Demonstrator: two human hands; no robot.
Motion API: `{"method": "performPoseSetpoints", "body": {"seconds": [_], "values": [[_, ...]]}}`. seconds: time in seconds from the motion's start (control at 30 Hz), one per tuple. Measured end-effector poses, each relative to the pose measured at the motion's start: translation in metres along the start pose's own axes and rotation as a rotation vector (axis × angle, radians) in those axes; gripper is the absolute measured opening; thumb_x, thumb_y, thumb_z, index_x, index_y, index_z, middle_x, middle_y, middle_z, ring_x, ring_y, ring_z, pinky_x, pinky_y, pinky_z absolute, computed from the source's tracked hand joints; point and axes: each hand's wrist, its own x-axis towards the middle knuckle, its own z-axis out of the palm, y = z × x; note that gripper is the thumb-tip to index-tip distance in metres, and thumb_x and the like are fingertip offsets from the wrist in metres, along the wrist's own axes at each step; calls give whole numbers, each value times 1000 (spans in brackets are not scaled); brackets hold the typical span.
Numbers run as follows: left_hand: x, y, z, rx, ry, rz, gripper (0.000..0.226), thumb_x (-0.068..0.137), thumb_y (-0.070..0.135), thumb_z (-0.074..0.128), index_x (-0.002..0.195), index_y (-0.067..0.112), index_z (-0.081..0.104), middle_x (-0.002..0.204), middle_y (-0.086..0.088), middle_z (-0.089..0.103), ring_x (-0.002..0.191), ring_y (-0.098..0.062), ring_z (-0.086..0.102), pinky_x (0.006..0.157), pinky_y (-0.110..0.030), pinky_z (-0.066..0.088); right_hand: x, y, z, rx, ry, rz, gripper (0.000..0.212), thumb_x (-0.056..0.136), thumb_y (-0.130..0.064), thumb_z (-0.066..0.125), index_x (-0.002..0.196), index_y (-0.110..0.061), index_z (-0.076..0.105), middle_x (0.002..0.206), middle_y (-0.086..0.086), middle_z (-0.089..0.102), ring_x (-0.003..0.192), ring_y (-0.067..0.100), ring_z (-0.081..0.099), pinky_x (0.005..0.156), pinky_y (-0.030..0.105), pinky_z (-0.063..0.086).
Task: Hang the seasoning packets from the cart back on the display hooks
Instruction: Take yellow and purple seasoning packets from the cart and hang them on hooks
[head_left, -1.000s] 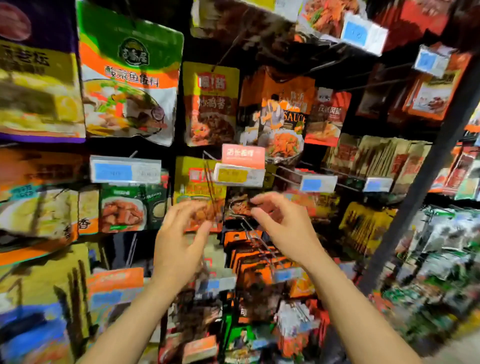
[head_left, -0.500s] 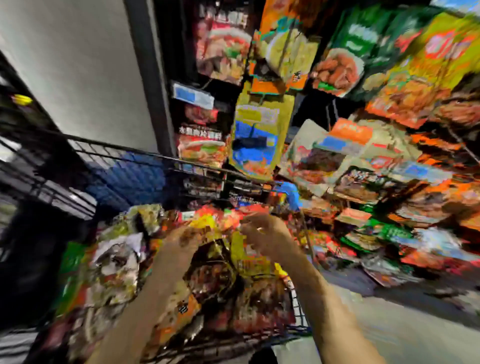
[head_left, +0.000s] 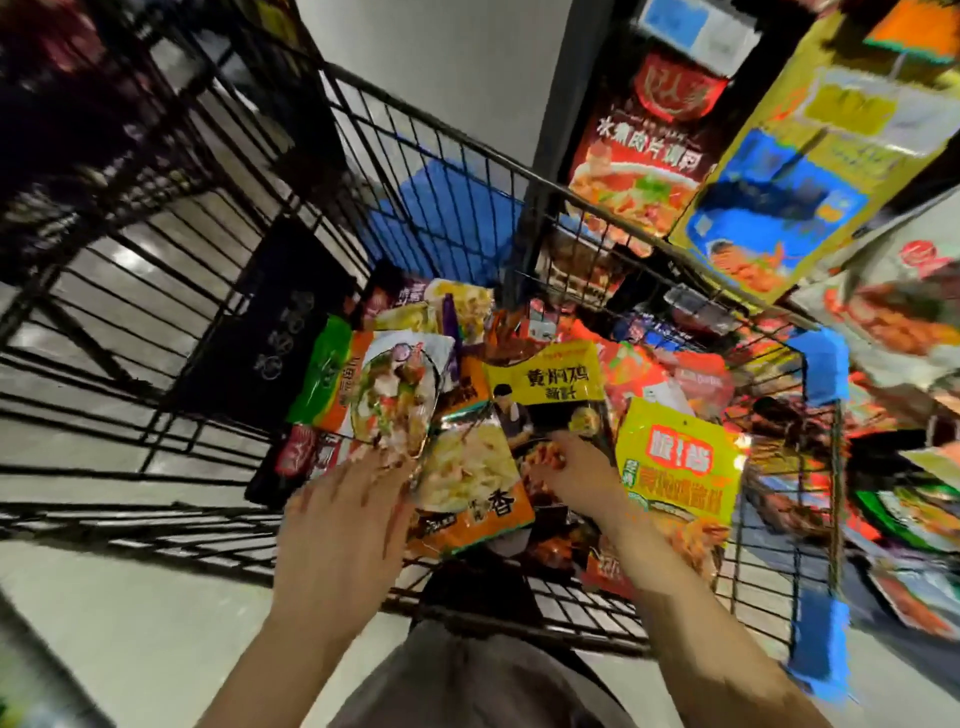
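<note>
A black wire cart (head_left: 571, 202) below me is full of loose seasoning packets. On top lie a yellow and black packet (head_left: 550, 384), an orange packet with a noodle picture (head_left: 467, 483), a yellow-green packet (head_left: 680, 457) and a green, orange and white one (head_left: 395, 384). My left hand (head_left: 353, 509) reaches in with fingers spread, its tips touching the white and orange packets. My right hand (head_left: 571, 467) rests on the lower part of the yellow and black packet; blur hides its fingers' grip.
The display rises at the right, with a hanging red packet (head_left: 644, 150), a yellow and blue packet (head_left: 779, 182) and a price tag (head_left: 696, 26) above. Blue plastic corners (head_left: 826, 364) cap the cart's right side. A second wire cart frame (head_left: 156, 270) stands left.
My view swung from the hooks down and left to the cart. Both hands dropped from the display and now reach the packets in the cart.
</note>
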Motion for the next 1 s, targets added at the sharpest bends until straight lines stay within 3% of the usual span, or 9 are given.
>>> {"method": "performPoseSetpoints", "body": {"seconds": [0.07,0.17,0.27,0.37,0.57,0.67,0.77,0.87,1.0], "values": [[-8,-3,4,39,34,-77,45,88,40,42,103,13,75,104,-12,73,95,-36,69,84,-48,52,25,-15,15,-38,-53,-13,71,94,-40,61,152,-19,27,134,11,54,115,31,57,81,36,48],[-7,-2,13,61,92,-108,44,87,40,47,109,13,74,110,-12,72,104,-35,65,95,-44,38,49,-36,43,-120,-25,-35,83,96,-38,58,157,-22,5,152,12,38,125,34,51,87,40,49],[-6,-2,15,63,92,-100,43,88,41,51,116,17,72,120,-8,69,115,-33,62,98,-44,40,57,-40,70,-111,172,-102,69,98,-21,55,156,-18,17,157,14,29,132,33,44,87,40,49],[-9,-3,16,91,74,-109,46,87,45,49,118,20,71,124,-5,68,119,-31,60,100,-43,39,58,-39,76,-13,220,-119,68,96,-9,53,155,-16,21,115,16,64,92,28,61,61,33,44],[-8,-2,17,82,120,-121,45,86,44,48,117,21,71,127,-7,66,123,-29,54,100,-43,33,42,2,20,136,410,-123,53,89,1,56,139,-14,49,103,14,68,83,30,62,64,35,42],[-8,-3,19,58,134,-122,47,86,44,48,117,19,71,131,-9,64,126,-27,44,101,-45,35,42,53,-9,51,525,-1,54,85,2,55,138,-6,50,112,24,60,95,41,59,70,36,39],[-8,-2,20,72,116,-123,49,87,44,47,120,16,69,133,-10,62,126,-32,51,99,-50,44,43,69,-13,-129,675,75,50,85,-10,58,134,-7,53,127,30,49,111,48,51,87,44,42],[-8,-2,20,86,103,-138,52,88,44,47,126,15,65,132,-10,63,124,-34,57,101,-48,42,44,36,10,-318,511,59,60,87,-27,67,143,-19,45,152,19,31,140,38,27,110,57,27],[-9,-1,20,90,82,-160,54,91,46,43,131,16,63,135,-9,61,126,-32,56,109,-43,28,52,-33,51,-362,359,-275,63,94,-40,59,150,-24,35,160,13,22,149,33,14,117,59,9]]}}
